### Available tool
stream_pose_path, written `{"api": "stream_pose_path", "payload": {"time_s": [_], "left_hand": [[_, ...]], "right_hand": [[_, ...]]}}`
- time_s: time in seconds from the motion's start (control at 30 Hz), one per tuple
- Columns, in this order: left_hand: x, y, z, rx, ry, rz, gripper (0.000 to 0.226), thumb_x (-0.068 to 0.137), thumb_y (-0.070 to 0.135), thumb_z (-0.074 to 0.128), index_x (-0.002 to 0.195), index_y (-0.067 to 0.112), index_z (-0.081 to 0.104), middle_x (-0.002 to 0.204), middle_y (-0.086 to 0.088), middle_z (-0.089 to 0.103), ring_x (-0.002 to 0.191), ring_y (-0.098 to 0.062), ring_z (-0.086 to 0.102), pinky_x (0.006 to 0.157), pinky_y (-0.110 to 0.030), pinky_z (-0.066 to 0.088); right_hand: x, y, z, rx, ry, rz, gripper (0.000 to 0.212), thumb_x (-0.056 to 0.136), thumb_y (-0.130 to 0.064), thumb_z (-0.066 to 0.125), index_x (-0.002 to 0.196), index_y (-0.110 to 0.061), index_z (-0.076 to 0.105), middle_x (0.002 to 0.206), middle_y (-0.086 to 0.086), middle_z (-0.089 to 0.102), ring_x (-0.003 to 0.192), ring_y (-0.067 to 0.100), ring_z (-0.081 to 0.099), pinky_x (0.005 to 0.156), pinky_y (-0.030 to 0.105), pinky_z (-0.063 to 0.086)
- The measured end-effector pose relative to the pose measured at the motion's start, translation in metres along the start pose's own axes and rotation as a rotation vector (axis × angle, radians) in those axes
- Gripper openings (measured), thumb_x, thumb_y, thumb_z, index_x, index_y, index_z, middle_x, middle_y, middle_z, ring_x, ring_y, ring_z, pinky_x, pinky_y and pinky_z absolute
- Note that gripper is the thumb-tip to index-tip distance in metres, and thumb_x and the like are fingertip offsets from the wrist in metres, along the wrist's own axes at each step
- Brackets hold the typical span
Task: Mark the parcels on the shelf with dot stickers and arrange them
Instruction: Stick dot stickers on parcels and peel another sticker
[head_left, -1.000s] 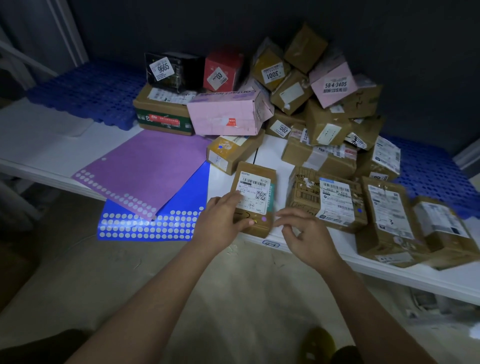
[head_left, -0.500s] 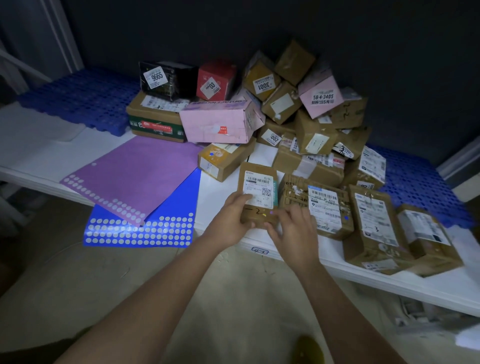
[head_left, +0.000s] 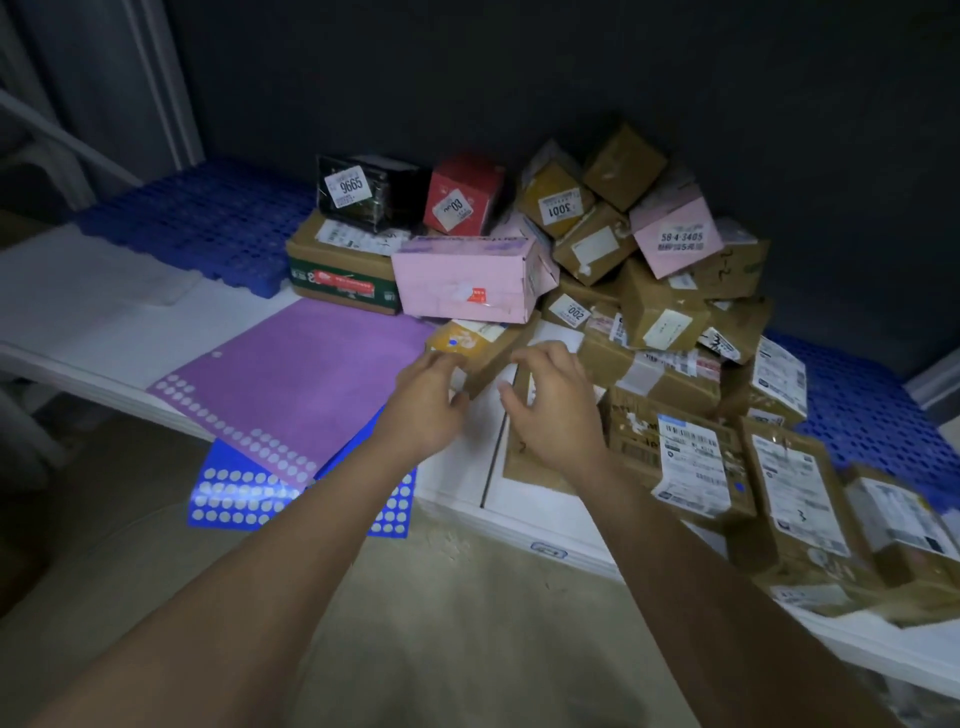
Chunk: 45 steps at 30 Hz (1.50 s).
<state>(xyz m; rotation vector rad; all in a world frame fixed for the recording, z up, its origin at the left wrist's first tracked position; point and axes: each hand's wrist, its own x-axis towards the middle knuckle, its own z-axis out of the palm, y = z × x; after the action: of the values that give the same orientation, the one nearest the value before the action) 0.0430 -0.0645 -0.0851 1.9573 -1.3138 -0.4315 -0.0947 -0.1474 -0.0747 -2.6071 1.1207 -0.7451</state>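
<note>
Single head view, looking down, close over shelf (head_left: 104, 332) edge

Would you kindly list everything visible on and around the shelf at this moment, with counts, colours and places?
purple sticker sheet: one, purple, on the shelf's left part, overlapping the blue one.
blue sticker sheet: one, blue, overhanging the shelf's front edge.
small yellow-topped parcel: one, brown with a blue dot, under the left hand's fingertips.
flat brown parcel: one, beneath the right hand.
front-row parcels: three, brown with white labels, right of the flat one.
pink boxes: two, in the pile.
black box: one, labelled 9665, pile's top left.
red box: one, beside the black box.
piled brown parcels: many, count unclear.
shelf: one, white.
blue grid mats: both ends.
left hand: touching the small parcel.
right hand: fingers spread.
</note>
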Motion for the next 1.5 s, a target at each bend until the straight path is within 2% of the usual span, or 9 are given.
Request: {"api": "stream_pose_path", "payload": {"time_s": [0.1, 0.27, 0.43, 0.6, 0.8, 0.97, 1.1, 1.37, 1.5], "left_hand": [[0.02, -0.008, -0.014, 0.017, 0.013, -0.052, 0.047, 0.089, 0.01, 0.055, 0.135, 0.011, 0.047, 0.138, -0.014, 0.045, 0.128, -0.033, 0.041, 0.104, -0.035, 0.035], [0.045, -0.021, -0.016, 0.038, -0.03, -0.095, 0.047, 0.088, 0.015, 0.055, 0.134, 0.016, 0.048, 0.138, -0.01, 0.046, 0.129, -0.03, 0.038, 0.105, -0.04, 0.037], [0.057, -0.031, -0.014, 0.017, -0.045, -0.093, 0.043, 0.089, 0.017, 0.054, 0.132, 0.019, 0.049, 0.136, -0.008, 0.046, 0.129, -0.03, 0.037, 0.104, -0.04, 0.038], [0.063, -0.026, -0.017, -0.028, 0.017, -0.131, 0.047, 0.093, 0.018, 0.051, 0.139, 0.014, 0.041, 0.14, -0.013, 0.04, 0.131, -0.034, 0.035, 0.104, -0.04, 0.036], [0.044, 0.0, -0.026, -0.531, 0.202, -0.284, 0.08, 0.086, 0.058, 0.053, 0.146, 0.012, 0.026, 0.148, -0.009, 0.031, 0.135, -0.026, 0.035, 0.11, -0.043, 0.033], [-0.005, 0.02, -0.053, -0.82, -0.009, -0.449, 0.083, 0.077, 0.081, 0.039, 0.141, 0.029, 0.034, 0.142, 0.001, 0.044, 0.125, -0.025, 0.047, 0.091, -0.045, 0.051], [-0.045, 0.023, -0.072, -0.897, -0.113, -0.374, 0.066, 0.078, 0.074, 0.049, 0.129, 0.032, 0.051, 0.13, 0.004, 0.055, 0.119, -0.019, 0.049, 0.072, -0.034, 0.051], [-0.124, 0.027, -0.12, -0.931, -0.317, -0.354, 0.054, 0.078, 0.075, 0.042, 0.119, 0.042, 0.052, 0.117, 0.002, 0.063, 0.097, -0.027, 0.066, 0.085, -0.045, 0.053], [-0.137, 0.025, -0.135, -0.933, -0.14, -0.314, 0.031, 0.094, 0.041, 0.051, 0.124, 0.034, 0.046, 0.111, -0.003, 0.063, 0.083, -0.028, 0.066, 0.089, -0.046, 0.052]], "right_hand": [[0.039, -0.015, 0.005, 0.179, 0.003, 0.152, 0.059, 0.086, -0.037, 0.065, 0.137, -0.016, 0.044, 0.135, 0.01, 0.042, 0.126, 0.03, 0.039, 0.1, 0.04, 0.039], [0.109, -0.022, 0.011, 0.774, 0.054, 0.846, 0.089, 0.083, -0.062, 0.058, 0.151, -0.023, 0.016, 0.156, 0.01, 0.02, 0.138, 0.033, 0.028, 0.106, 0.044, 0.031], [0.141, -0.004, 0.038, 0.951, 0.028, 1.022, 0.097, 0.066, -0.071, 0.06, 0.143, -0.022, 0.027, 0.139, 0.01, 0.047, 0.12, 0.033, 0.049, 0.097, 0.047, 0.043], [0.131, 0.005, 0.032, 1.156, 0.082, 0.947, 0.071, 0.068, -0.056, 0.057, 0.13, -0.022, 0.049, 0.1, 0.001, 0.072, 0.085, 0.018, 0.07, 0.056, 0.025, 0.052], [0.04, -0.011, -0.008, 1.3, 0.166, 0.799, 0.069, 0.074, -0.044, 0.064, 0.135, -0.022, 0.045, 0.119, -0.001, 0.066, 0.107, 0.013, 0.064, 0.093, 0.03, 0.051], [-0.041, -0.027, -0.055, 1.434, 0.112, 0.741, 0.018, 0.093, -0.029, 0.05, 0.108, -0.022, 0.06, 0.109, 0.0, 0.064, 0.108, 0.017, 0.06, 0.092, 0.029, 0.051], [-0.084, -0.04, -0.076, 1.455, -0.019, 0.645, 0.049, 0.069, -0.012, 0.052, 0.119, -0.014, 0.05, 0.104, 0.003, 0.065, 0.093, 0.017, 0.065, 0.091, 0.034, 0.051], [-0.127, -0.073, -0.122, 0.97, -0.171, 0.292, 0.092, 0.074, 0.02, 0.062, 0.135, -0.04, 0.029, 0.132, -0.02, 0.041, 0.11, 0.01, 0.056, 0.063, 0.02, 0.052], [-0.121, -0.082, -0.127, 1.064, -0.368, 0.287, 0.088, 0.077, -0.009, 0.072, 0.142, -0.049, 0.027, 0.145, -0.016, 0.039, 0.116, 0.016, 0.06, 0.086, 0.04, 0.054]]}}
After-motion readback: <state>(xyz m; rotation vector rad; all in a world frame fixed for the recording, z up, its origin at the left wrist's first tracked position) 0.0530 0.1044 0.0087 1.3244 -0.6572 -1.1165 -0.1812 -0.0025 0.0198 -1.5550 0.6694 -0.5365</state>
